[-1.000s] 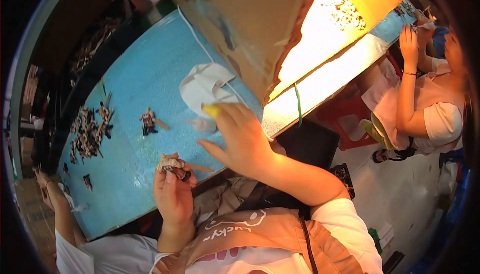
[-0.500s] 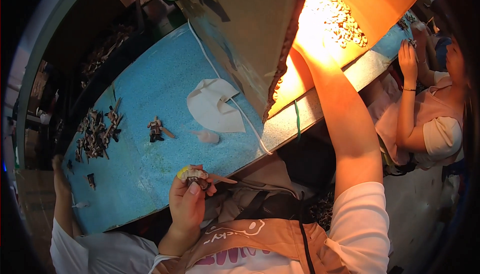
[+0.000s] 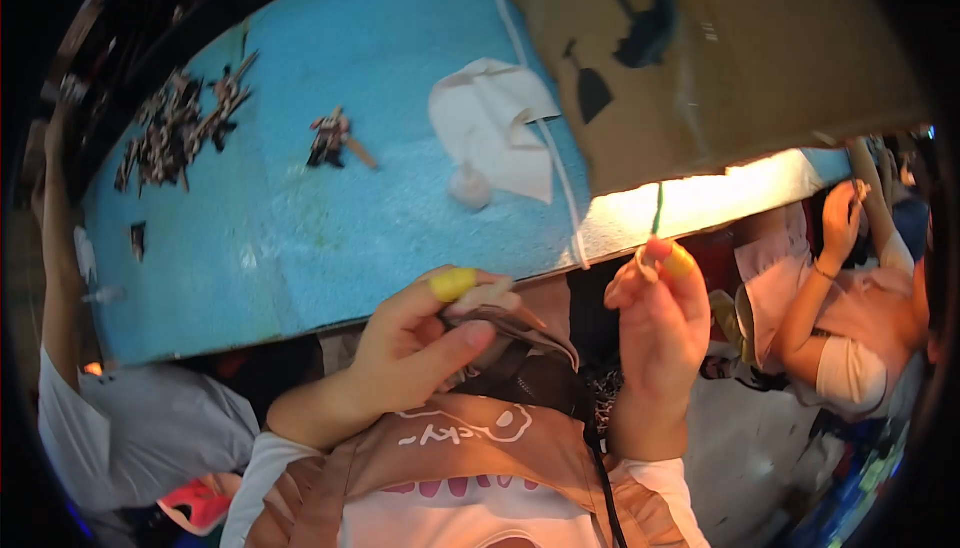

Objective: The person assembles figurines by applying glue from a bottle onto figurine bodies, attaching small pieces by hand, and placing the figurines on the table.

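Observation:
Above my lap, just off the table's near edge, my left hand is closed round a small figurine, pale on top and darker below; its details are blurred. Yellow tape wraps one of its fingers. To the right, my right hand pinches a small tan ring-shaped piece between its fingertips, one of them also yellow-taped. The two hands are apart. On the blue tabletop lies a single dark and pale figurine with a brown stick-like part. Farther left is a pile of similar figurines.
White sheet and a small whitish bottle lie mid-table beside a white cord. A cardboard panel overhangs the lit right side, near a green cord. Co-workers sit at left and right.
My right hand has come back from the lamp-lit pile behind the cardboard and now holds a small piece before me. My left hand still holds its figurine. The view has turned.

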A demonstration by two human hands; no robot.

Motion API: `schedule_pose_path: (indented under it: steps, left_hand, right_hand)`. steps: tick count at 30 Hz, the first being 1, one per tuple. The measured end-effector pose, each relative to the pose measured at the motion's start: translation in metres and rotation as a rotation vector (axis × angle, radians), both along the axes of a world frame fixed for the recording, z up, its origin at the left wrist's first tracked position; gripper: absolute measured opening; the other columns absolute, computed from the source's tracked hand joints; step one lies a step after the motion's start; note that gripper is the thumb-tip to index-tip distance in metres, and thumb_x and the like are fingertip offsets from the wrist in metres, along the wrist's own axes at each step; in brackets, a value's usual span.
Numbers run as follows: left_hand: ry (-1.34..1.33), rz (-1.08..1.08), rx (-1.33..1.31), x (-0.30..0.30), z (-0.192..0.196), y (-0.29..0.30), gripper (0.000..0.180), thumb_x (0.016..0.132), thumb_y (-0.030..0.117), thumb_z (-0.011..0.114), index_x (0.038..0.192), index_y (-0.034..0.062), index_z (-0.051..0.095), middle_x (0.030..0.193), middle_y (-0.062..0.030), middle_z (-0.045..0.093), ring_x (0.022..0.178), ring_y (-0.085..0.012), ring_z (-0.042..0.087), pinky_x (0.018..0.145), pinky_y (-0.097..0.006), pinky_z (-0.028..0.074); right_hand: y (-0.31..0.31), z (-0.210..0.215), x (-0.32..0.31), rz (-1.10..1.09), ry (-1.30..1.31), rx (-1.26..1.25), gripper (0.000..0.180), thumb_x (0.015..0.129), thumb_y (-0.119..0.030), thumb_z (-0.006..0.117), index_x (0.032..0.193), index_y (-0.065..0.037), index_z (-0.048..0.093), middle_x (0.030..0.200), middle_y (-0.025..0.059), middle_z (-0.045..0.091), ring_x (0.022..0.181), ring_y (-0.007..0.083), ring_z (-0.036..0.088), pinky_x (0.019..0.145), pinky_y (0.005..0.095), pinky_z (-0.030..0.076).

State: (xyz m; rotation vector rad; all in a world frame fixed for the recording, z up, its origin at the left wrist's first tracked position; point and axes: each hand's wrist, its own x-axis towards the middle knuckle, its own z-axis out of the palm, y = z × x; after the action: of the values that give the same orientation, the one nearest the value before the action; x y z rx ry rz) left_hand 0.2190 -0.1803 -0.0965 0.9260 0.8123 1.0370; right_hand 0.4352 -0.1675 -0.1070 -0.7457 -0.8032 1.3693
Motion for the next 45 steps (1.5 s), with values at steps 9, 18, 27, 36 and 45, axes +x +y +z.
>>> schedule_pose_path:
  steps: [9,18,27,36,45]
  left_hand:
    - [0.431,-0.115,0.402,-0.004,-0.004,-0.004,0.034,0.08,0.012,0.057,0.11,-0.0016,0.052,0.091,-0.0113,0.054,0.082,-0.0203,0.053,0.072,-0.027,0.041]
    - [0.451,-0.074,0.425,-0.006,-0.011,-0.002,0.033,0.078,0.011,0.059,0.107,-0.0014,0.046,0.094,-0.0147,0.051,0.081,-0.0289,0.053,0.071,-0.034,0.042]
    - [0.45,-0.034,0.508,-0.008,-0.012,0.001,0.031,0.079,0.011,0.06,0.105,-0.0006,0.05,0.091,-0.0115,0.052,0.077,-0.0207,0.053,0.067,-0.028,0.042]
    - [0.019,-0.226,0.198,-0.012,-0.014,-0.001,0.035,0.08,0.008,0.053,0.112,-0.0008,0.041,0.115,-0.0156,0.042,0.1,-0.0206,0.049,0.088,-0.032,0.038]
    - [0.352,-0.107,0.498,-0.013,-0.01,0.002,0.03,0.07,0.004,0.052,0.099,-0.0007,0.049,0.112,-0.0185,0.046,0.097,-0.0242,0.051,0.085,-0.033,0.041]
  right_hand:
    - [-0.013,0.005,-0.04,0.019,-0.617,0.338,0.02,0.073,0.0,0.064,0.091,0.003,0.056,0.087,0.0132,0.055,0.07,0.0172,0.052,0.064,0.0254,0.045]
    - [-0.001,0.012,-0.041,0.039,-0.967,0.549,0.028,0.062,-0.002,0.072,0.085,-0.003,0.058,0.08,0.0087,0.056,0.068,0.0194,0.051,0.059,0.0288,0.043]
    - [-0.007,0.007,-0.045,-0.025,-1.009,0.548,0.029,0.058,-0.014,0.078,0.079,-0.008,0.059,0.093,0.0084,0.044,0.091,0.0264,0.046,0.073,0.0349,0.041]
    - [-0.011,0.002,-0.044,-0.164,-1.326,0.835,0.026,0.063,-0.017,0.075,0.083,-0.017,0.059,0.092,0.0034,0.044,0.095,0.0258,0.044,0.077,0.0377,0.039]
    - [-0.005,0.001,-0.043,0.129,-0.879,0.514,0.024,0.058,-0.002,0.067,0.081,-0.002,0.058,0.097,0.0136,0.056,0.093,0.0325,0.05,0.084,0.0432,0.04]
